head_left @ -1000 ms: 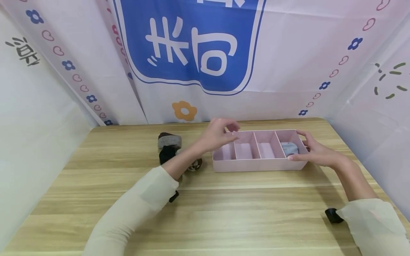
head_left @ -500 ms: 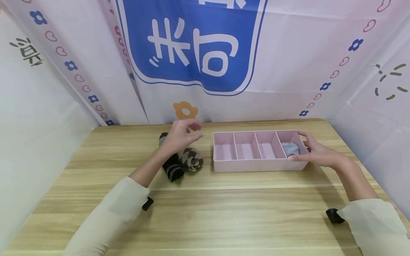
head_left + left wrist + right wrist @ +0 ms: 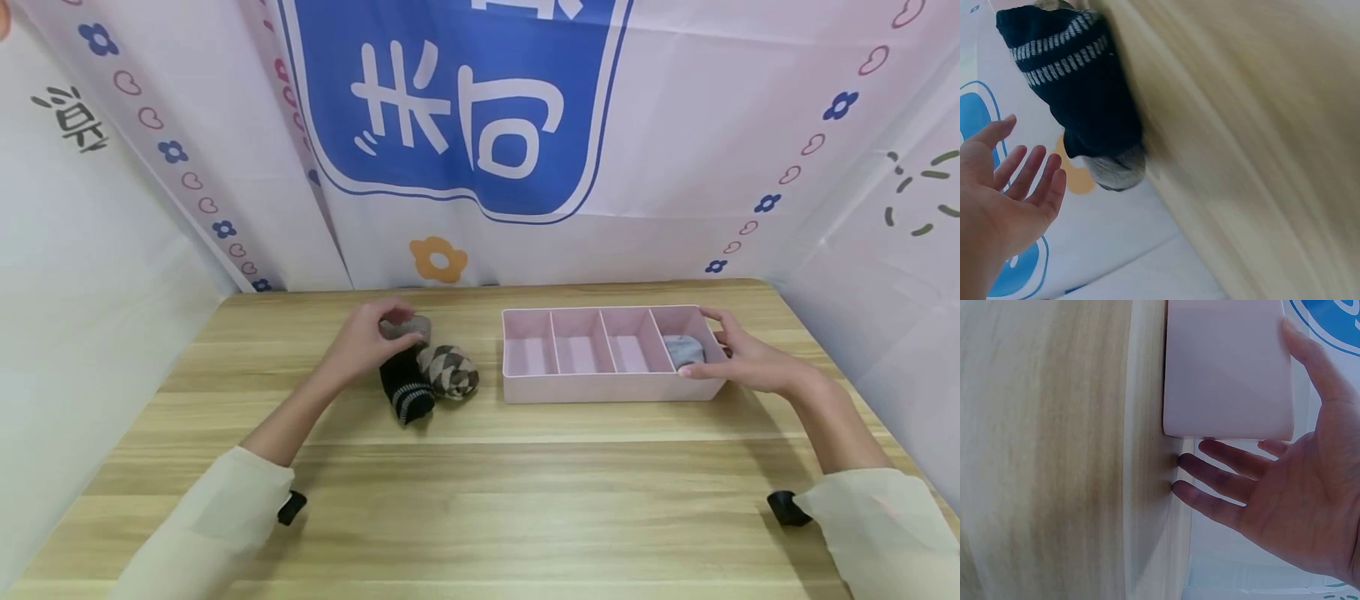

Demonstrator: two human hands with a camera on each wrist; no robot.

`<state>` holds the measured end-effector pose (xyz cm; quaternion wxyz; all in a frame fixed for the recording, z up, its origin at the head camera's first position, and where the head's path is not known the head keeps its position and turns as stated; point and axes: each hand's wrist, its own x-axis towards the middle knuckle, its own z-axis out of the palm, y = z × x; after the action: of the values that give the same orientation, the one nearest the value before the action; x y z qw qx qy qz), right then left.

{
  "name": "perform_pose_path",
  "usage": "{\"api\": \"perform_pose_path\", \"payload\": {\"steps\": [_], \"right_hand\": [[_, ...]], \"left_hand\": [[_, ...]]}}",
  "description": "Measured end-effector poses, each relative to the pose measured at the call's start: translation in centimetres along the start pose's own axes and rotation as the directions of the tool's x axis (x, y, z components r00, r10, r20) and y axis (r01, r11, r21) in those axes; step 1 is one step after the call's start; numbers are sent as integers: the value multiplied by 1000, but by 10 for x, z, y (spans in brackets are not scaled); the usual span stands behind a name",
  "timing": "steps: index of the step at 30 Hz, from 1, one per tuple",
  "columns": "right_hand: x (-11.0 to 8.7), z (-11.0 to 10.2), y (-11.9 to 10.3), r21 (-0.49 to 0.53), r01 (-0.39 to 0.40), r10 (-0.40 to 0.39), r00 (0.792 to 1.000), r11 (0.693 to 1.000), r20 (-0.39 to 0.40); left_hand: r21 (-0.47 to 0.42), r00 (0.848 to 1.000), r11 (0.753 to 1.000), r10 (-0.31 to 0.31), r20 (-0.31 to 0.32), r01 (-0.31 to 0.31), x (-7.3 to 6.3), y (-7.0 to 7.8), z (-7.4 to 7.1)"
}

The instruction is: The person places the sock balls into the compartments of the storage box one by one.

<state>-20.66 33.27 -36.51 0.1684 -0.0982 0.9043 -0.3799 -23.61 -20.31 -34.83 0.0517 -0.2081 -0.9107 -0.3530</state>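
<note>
- Left of the box, on the table, three sock rolls: grey roll at your left hand, thumb and fingers parted, loosely bent.
- Black roll, pale-striped, next to it, nearer you; checkered roll against its right side.
- Pink box, four compartments; blue-grey roll in the rightmost.
- Your right hand grips that end, thumb at the near rim; hands well apart.
- Behind: white cloth backdrop, blue emblem.
</note>
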Motion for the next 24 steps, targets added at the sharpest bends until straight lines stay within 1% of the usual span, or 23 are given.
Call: {"api": "perform_pose_path", "payload": {"steps": [4, 7, 11, 14, 17, 21, 24], "right_hand": [[0, 0, -1, 0, 1, -1, 1000, 1000, 2], [0, 1, -1, 1, 4, -4, 1000, 1000, 0], [-1, 0, -1, -2, 9, -9, 1000, 1000, -2], [-1, 0, -1, -1, 14, -14, 1000, 1000, -2], [-1, 0, -1, 3, 16, -16, 1000, 1000, -1], [-1, 0, -1, 3, 16, -16, 1000, 1000, -3], [-1, 1, -1, 2, 16, -16, 1000, 1000, -4]], "left_hand": [[34, 999, 999, 27, 35, -28, -12, -9, -3], [65, 996, 997, 36, 83, -42, -21, -15, -4], [85, 987, 996, 12, 157, -26, -32, -20, -3], [89, 981, 996, -8, 195, -9, -39, -20, -2], [105, 978, 994, -17, 210, -5, -45, -19, -1], [113, 978, 993, 9, 207, -33, -49, -20, 1], [104, 980, 994, -4, 197, -17, -51, -22, 3]]}}
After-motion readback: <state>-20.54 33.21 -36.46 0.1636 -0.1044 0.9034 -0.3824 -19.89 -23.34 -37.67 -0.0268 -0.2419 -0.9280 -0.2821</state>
